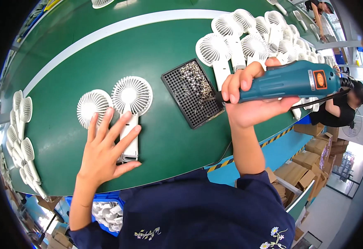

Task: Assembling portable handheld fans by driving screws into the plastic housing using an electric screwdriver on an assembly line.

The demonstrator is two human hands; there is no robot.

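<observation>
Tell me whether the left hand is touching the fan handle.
Touching. The head view shows the left hand lying flat with fingers over the white fan handle.

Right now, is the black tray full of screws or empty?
Partly full. The black tray has a heap of small silver screws at its far end; the near holes look bare.

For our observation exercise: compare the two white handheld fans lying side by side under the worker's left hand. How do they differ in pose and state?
The right-hand white plastic handheld fan shows its full handle, with the left hand resting its fingers on it; the left-hand white plastic handheld fan has its handle hidden beneath that hand. The right-hand fan's head lies farther up the green belt than the left-hand fan's. Both are white, with round ribbed grilles facing up.
</observation>
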